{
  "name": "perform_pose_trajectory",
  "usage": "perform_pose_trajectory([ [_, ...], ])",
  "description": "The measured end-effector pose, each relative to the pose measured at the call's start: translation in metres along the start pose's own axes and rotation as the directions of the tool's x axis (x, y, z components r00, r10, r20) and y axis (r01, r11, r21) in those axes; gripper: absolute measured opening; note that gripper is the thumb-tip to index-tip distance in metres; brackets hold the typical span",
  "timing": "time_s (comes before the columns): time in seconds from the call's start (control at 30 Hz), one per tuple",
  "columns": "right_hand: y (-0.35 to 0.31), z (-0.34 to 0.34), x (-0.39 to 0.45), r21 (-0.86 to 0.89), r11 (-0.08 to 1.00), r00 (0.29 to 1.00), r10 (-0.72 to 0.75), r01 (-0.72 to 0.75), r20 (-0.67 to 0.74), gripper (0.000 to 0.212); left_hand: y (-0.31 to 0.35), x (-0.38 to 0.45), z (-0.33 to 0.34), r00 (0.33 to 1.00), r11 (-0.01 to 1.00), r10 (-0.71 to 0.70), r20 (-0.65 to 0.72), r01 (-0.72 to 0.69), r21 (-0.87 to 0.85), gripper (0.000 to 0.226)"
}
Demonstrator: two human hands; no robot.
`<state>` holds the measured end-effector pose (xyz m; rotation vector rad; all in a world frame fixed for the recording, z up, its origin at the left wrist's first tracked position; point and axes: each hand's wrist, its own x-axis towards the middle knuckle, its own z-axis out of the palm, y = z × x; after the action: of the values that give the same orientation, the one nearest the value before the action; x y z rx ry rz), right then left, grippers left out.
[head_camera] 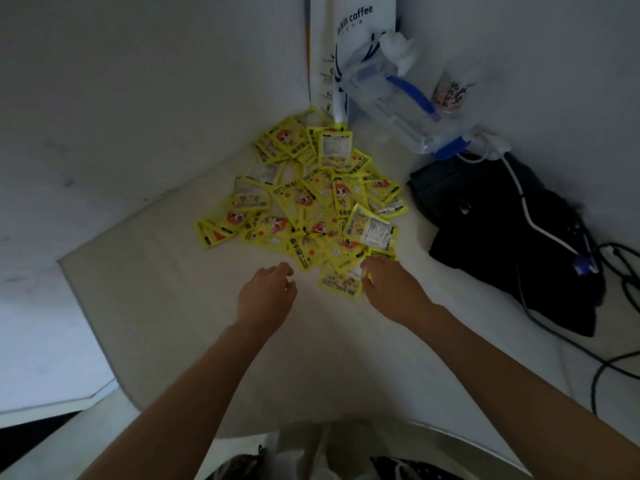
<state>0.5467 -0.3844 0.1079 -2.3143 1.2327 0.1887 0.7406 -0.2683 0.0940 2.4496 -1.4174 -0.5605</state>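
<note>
Likely light, slick yellow sachets (pixel 304 209) at 12 o'clock, pinch by an edge; L hand (pixel 266 292) fingers loosely curled, empty; R hand (pixel 389 285) fingers at nearest sachet (pixel 337 280), grip unclear.

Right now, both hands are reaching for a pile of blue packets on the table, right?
Not blue: the head view shows the packets are yellow. The left hand and right hand do reach for that pile on the table.

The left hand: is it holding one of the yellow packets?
No, the left hand hangs over the bare table beside the yellow packets, fingers loosely curled round nothing.
</note>
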Motion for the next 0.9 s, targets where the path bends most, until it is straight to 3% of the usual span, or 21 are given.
perform_pose_trajectory([
  [0.43,0.005,-0.016,0.092,-0.079,0.983,0.986,0.166,-0.167,-0.021,0.037,-0.080,0.125,-0.052,0.990,0.978,-0.134,-0.053,0.141,0.152,0.032],
  [0.7,0.019,-0.017,0.125,-0.196,0.959,0.976,0.215,-0.206,0.027,0.049,-0.105,0.164,-0.052,0.955,0.954,-0.295,0.034,0.293,0.065,0.049],
  [0.9,0.027,-0.012,0.137,-0.286,0.934,0.977,0.201,-0.213,-0.071,0.051,-0.109,0.177,-0.040,0.948,0.955,-0.290,0.129,0.277,0.106,0.051],
])
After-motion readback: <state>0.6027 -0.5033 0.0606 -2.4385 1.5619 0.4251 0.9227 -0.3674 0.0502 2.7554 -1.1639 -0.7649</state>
